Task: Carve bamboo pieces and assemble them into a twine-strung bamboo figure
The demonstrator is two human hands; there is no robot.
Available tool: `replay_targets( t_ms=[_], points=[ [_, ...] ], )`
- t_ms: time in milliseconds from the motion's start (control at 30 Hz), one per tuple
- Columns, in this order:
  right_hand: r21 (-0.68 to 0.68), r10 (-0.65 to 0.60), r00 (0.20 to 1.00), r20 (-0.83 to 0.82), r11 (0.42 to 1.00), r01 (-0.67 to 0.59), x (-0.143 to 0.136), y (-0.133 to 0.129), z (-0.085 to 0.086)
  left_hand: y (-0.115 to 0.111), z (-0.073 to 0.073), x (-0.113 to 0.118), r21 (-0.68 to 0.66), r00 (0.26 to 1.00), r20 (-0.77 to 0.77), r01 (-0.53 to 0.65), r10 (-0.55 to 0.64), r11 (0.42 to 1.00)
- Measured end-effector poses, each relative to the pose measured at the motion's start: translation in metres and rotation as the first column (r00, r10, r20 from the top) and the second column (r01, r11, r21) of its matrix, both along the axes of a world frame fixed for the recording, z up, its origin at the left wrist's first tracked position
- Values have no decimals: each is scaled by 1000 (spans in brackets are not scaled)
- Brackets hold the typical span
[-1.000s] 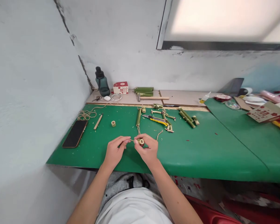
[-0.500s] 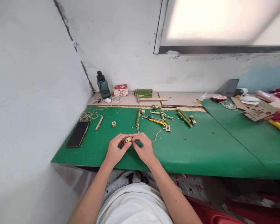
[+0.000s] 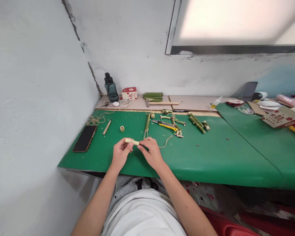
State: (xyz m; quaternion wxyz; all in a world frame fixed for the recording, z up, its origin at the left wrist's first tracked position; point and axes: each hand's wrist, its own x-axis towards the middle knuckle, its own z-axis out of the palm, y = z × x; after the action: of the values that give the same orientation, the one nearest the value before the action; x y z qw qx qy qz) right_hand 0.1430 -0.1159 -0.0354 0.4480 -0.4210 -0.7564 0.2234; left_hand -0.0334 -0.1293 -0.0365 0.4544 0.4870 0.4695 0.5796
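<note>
A short pale bamboo piece (image 3: pixel 132 142) lies sideways between my hands, over the front part of the green mat. Its left part is pinched by my left hand (image 3: pixel 120 153). My right hand (image 3: pixel 151 151) has its fingertips closed at the piece's right end; what is between them is too small to tell. Beyond the hands stands out a green bamboo tube (image 3: pixel 147 122) with string at its lower end. To its right, a yellow cutter (image 3: pixel 167 125) lies against a jointed bamboo figure (image 3: pixel 179 121). A small bamboo ring (image 3: pixel 122 128) sits to the left.
A phone (image 3: pixel 85 138), a wooden stick (image 3: pixel 107 127) and coiled string (image 3: pixel 95 120) lie at left. Along the back are a bottle (image 3: pixel 111 88), a box (image 3: pixel 129 93), a hammer (image 3: pixel 162 103) and a glue bottle (image 3: pixel 215 103). Cut bamboo tubes (image 3: pixel 197 124) lie right of the figure.
The bamboo piece has turned from end-on to lying sideways, showing its long side. My right fingers have shifted to its right end. The whole view has moved slightly.
</note>
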Motion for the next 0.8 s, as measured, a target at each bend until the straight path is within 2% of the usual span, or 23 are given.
replay_targets(
  t_ms=[133,333,533,800],
  points=[
    [-1,-63,998,-4,998,63,0,0,-1,3,-1,0,-33,999,43,-28,29,999],
    [-31,-165,981,-102,986,163,2,1,-3,9,-1,-5,-68,930,315,-177,190,982],
    [-33,-131,989,-69,991,129,2,0,-2,7,3,-5,-94,931,341,-107,133,990],
    [-26,-139,987,-74,990,138,1,-1,2,7,-2,-6,-106,923,370,-75,110,991]
  ],
)
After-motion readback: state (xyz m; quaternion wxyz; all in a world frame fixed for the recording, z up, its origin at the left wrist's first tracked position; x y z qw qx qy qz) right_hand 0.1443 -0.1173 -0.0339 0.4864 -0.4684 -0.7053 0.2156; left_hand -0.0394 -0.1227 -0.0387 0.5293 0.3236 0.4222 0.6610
